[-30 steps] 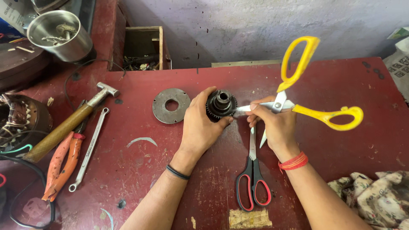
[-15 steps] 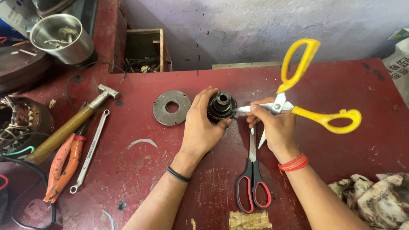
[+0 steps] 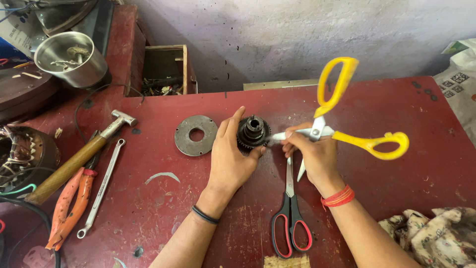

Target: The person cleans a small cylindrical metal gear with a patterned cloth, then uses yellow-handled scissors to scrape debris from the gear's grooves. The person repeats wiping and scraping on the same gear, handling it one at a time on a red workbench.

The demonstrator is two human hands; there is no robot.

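Left hand (image 3: 229,159): fingers wrapped around toothed gear part (image 3: 253,133), steadying it at table centre.
Right hand (image 3: 312,156): fingers pinched on blades of open yellow scissors (image 3: 342,126), tip touching gear at 3 o'clock.
Progress: apparently mid-way; gear upright, prying or scraping unfinished.
Nearby: steel disc (image 3: 196,135) at 9 o'clock; red-black scissors (image 3: 290,213) at 5 o'clock.

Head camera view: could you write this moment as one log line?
left hand: grips dark toothed metal gear | right hand: holds open yellow-handled scissors, blade tip at gear | on red table: black-and-red scissors
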